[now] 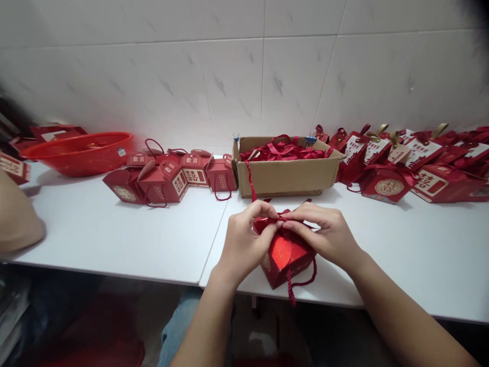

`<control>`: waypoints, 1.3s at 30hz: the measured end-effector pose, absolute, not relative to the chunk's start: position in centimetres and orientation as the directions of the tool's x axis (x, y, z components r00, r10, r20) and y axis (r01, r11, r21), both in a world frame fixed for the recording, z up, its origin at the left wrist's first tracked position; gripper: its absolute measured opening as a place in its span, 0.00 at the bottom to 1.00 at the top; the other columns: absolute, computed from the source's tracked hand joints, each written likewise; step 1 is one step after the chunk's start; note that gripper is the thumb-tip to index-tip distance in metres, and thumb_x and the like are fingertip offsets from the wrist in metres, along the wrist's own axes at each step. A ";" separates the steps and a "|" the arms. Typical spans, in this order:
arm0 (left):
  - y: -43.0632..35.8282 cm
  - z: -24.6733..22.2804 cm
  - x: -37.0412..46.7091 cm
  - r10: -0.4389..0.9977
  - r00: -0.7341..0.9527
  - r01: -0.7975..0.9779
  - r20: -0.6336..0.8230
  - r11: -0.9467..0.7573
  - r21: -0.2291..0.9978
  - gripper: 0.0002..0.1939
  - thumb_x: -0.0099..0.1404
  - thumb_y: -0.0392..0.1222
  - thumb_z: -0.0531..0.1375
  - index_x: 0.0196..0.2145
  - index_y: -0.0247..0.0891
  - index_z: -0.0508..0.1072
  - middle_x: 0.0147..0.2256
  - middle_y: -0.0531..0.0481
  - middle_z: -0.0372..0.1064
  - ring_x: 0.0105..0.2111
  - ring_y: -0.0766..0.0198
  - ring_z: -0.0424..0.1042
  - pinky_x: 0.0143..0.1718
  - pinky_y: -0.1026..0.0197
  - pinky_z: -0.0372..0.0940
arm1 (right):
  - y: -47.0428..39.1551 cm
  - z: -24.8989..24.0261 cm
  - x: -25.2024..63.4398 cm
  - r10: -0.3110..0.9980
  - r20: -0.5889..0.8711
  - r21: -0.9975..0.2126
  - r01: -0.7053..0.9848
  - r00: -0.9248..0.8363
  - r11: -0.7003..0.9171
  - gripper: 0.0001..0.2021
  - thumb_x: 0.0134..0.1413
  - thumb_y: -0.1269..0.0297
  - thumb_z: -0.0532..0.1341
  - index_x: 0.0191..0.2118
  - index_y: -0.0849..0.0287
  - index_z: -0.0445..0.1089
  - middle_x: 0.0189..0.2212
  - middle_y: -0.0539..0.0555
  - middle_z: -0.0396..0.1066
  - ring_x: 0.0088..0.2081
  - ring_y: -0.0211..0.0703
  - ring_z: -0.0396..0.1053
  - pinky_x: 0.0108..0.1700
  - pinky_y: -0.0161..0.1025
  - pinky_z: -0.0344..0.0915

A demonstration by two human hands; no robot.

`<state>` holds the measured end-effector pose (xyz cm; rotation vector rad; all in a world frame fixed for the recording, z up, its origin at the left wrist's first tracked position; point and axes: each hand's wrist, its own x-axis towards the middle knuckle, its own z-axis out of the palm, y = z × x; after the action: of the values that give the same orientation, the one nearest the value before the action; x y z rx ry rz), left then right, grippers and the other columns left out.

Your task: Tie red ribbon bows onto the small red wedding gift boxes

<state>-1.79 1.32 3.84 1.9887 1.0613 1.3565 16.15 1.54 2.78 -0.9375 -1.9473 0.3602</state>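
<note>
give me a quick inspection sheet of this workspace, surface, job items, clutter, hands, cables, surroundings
Surface: white tabletop, with a seam running toward its front edge.
Job items: red gift box near the front edge, cord handle hanging loose; red ribbon at its top.
Clutter: open cardboard carton of ribbons behind the box; red basin and boxes to the left; more decorated boxes to the right.
Hands: left hand and right hand both pinch the ribbon, fingertips nearly meeting.
Cables: nothing seen.
Surroundings: tiled wall behind; another person's arm at far left.
</note>
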 end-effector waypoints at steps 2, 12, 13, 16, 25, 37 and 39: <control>1.3 3.7 -1.7 0.797 0.201 0.338 0.570 -0.602 0.724 0.06 0.59 0.28 0.57 0.31 0.38 0.68 0.30 0.53 0.70 0.31 0.68 0.71 0.33 0.66 0.66 | 1.6 2.9 16.2 0.754 0.578 -0.591 0.477 -0.312 0.651 0.05 0.55 0.66 0.62 0.36 0.56 0.76 0.31 0.53 0.75 0.31 0.41 0.70 0.34 0.38 0.66; 1.8 2.9 -1.3 0.748 0.213 0.333 0.629 -0.661 0.673 0.10 0.60 0.25 0.54 0.33 0.39 0.65 0.31 0.54 0.70 0.32 0.69 0.71 0.35 0.67 0.65 | 1.9 3.2 15.7 0.809 0.378 -0.751 0.362 -0.450 0.552 0.14 0.64 0.61 0.51 0.30 0.58 0.70 0.47 0.56 0.65 0.50 0.44 0.64 0.52 0.41 0.62; 2.0 2.7 -1.2 0.757 0.207 0.309 0.620 -0.652 0.693 0.09 0.60 0.26 0.54 0.33 0.39 0.64 0.30 0.54 0.69 0.32 0.68 0.71 0.35 0.67 0.66 | 2.0 3.1 15.6 0.810 0.359 -0.770 0.343 -0.463 0.538 0.15 0.64 0.61 0.51 0.30 0.58 0.70 0.48 0.56 0.66 0.51 0.44 0.63 0.53 0.42 0.60; 2.4 2.4 -1.2 0.794 0.150 0.274 0.589 -0.606 0.747 0.06 0.61 0.31 0.56 0.34 0.40 0.62 0.31 0.53 0.66 0.32 0.67 0.71 0.36 0.64 0.67 | 1.9 2.9 15.1 0.820 0.367 -0.789 0.320 -0.440 0.525 0.15 0.63 0.60 0.52 0.28 0.58 0.69 0.49 0.56 0.66 0.54 0.46 0.61 0.56 0.44 0.57; 0.9 4.8 -3.0 0.828 0.364 0.511 0.428 -0.561 0.651 0.04 0.58 0.40 0.62 0.32 0.40 0.75 0.33 0.48 0.72 0.37 0.59 0.69 0.39 0.57 0.64 | 1.5 2.8 14.8 0.853 0.342 -0.820 0.318 -0.394 0.476 0.15 0.62 0.59 0.53 0.28 0.58 0.71 0.46 0.56 0.67 0.49 0.45 0.65 0.51 0.41 0.60; 2.4 4.3 -4.7 0.848 0.394 0.463 0.356 -0.517 0.720 0.08 0.60 0.42 0.61 0.36 0.42 0.79 0.38 0.45 0.75 0.40 0.57 0.72 0.44 0.54 0.66 | 1.8 4.5 16.3 0.691 0.363 -0.616 0.396 -0.625 0.681 0.14 0.64 0.64 0.51 0.34 0.56 0.73 0.45 0.55 0.70 0.50 0.43 0.63 0.54 0.43 0.59; 2.4 4.3 -4.7 0.842 0.401 0.447 0.362 -0.524 0.725 0.07 0.60 0.42 0.61 0.35 0.41 0.79 0.37 0.45 0.75 0.40 0.57 0.73 0.43 0.55 0.67 | 2.0 4.6 16.8 0.657 0.368 -0.572 0.397 -0.658 0.718 0.11 0.63 0.66 0.53 0.37 0.55 0.73 0.44 0.56 0.71 0.50 0.44 0.63 0.54 0.44 0.60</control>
<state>-4.71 2.38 4.33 2.1364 1.0965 0.9876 16.78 2.02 4.60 -0.7996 -2.3569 0.6079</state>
